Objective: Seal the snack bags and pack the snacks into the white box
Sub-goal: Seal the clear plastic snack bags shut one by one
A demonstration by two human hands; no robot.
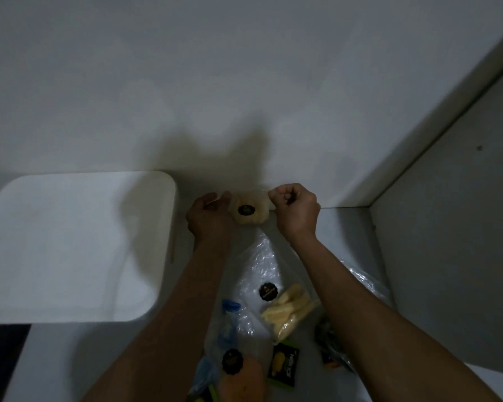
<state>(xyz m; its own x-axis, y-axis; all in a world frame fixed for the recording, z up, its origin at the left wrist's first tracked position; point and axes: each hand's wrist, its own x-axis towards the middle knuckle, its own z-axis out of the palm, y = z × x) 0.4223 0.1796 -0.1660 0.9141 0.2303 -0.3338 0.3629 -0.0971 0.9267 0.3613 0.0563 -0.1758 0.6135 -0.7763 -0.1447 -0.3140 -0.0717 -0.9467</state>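
Note:
Between my hands, held up near the wall, is a small clear snack bag (pixel 248 211) of pale yellow snacks with a round black label. My left hand (pixel 208 216) pinches its left top corner with thumb and fingers. My right hand (pixel 295 207), fingers curled, pinches its right top corner. The white box (pixel 70 245) stands open to the left with nothing visible inside. On the table below my arms lies another clear bag (pixel 273 297) with yellow sticks and a black label.
Near the bottom edge lie a bag with an orange snack (pixel 238 372), a small black-and-green packet (pixel 283 365), blue-tinted bags (pixel 227 320) and a dark crumpled bag (pixel 331 343). A white wall stands behind; a grey panel (pixel 447 227) closes off the right.

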